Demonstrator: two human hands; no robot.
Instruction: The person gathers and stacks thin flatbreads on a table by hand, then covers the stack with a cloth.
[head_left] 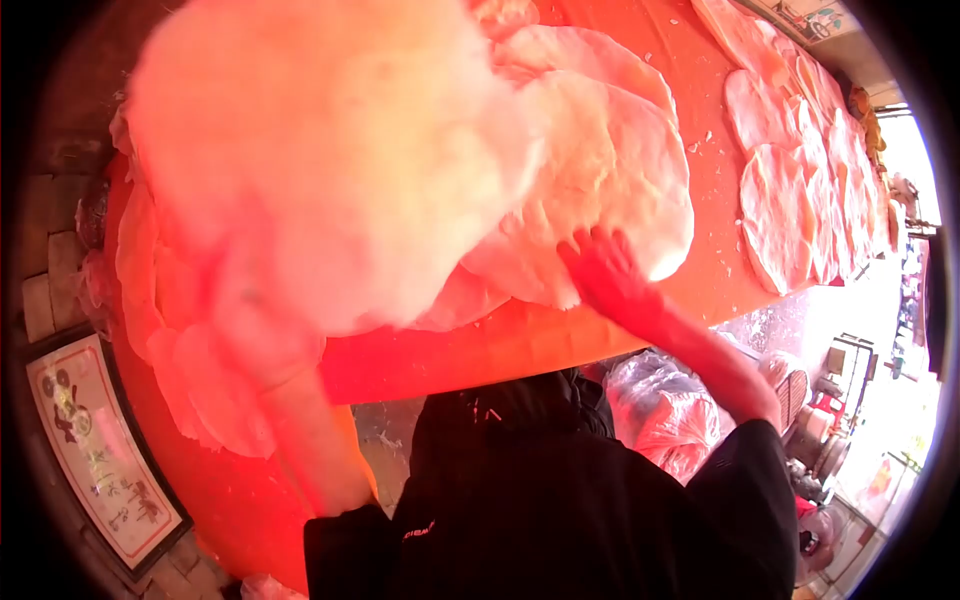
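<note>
A large pale, soft-looking rounded sheet point(340, 150) is raised close to the camera and smeared by motion. My left hand point(255, 310) is at its lower left edge and seems to hold it up; the fingers are blurred and partly hidden. My right hand point(608, 272) lies palm down, fingers stretched out, on the near edge of another pale rounded sheet point(620, 170). That sheet rests flat on the red-orange table point(480, 350), overlapping others. More overlapping pale sheets point(205, 385) lie at the left, beneath the left forearm. What the sheets are made of cannot be told.
Several wrinkled pale sheets point(800, 200) lie in rows at the table's right end. Small white scraps dot the surface. Clear plastic bags point(665, 410) sit below the near edge, close to my right arm. A framed picture point(105, 450) is at the left, machinery point(822, 440) at the right.
</note>
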